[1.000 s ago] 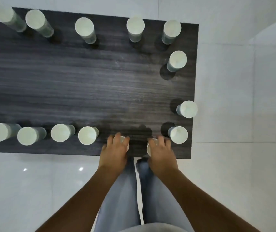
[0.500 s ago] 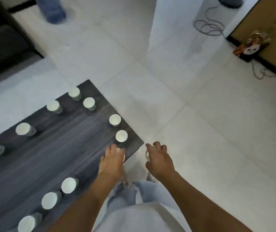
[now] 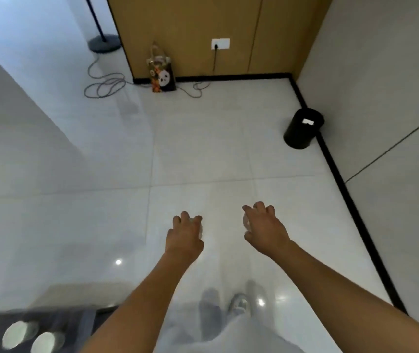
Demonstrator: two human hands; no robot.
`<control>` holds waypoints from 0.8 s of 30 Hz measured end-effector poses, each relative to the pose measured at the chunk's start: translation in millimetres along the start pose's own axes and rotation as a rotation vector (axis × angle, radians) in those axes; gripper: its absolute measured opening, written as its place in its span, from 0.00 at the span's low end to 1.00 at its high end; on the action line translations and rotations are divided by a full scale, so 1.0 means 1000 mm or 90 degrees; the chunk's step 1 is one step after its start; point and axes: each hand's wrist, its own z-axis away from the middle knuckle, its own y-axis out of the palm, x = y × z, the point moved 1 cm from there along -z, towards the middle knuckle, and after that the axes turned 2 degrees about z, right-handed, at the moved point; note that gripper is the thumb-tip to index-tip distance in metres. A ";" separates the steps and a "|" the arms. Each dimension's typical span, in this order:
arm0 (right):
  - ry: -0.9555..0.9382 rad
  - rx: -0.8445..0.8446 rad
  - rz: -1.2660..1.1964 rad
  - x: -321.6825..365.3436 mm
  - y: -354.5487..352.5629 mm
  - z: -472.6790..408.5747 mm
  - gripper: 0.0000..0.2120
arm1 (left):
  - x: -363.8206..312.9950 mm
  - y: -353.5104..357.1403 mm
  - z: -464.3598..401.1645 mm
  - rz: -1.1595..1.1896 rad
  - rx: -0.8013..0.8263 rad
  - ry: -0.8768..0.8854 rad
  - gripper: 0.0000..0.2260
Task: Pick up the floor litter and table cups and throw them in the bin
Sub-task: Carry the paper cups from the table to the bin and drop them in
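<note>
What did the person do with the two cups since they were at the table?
The left hand and right hand lifted one cup each off the table and carried them away over the floor, turning to face the black bin. Both hands keep gripping their cups, now mostly hidden. Other cups remain on the table.

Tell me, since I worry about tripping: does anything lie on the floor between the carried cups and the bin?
Nothing visible does. Bare tile runs from both hands to the black bin; the cable and gift bag sit off left.
</note>
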 end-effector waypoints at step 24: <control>0.267 -0.077 -0.146 -0.384 -0.181 -0.276 0.30 | -0.402 -0.088 -0.433 -0.095 0.070 0.329 0.27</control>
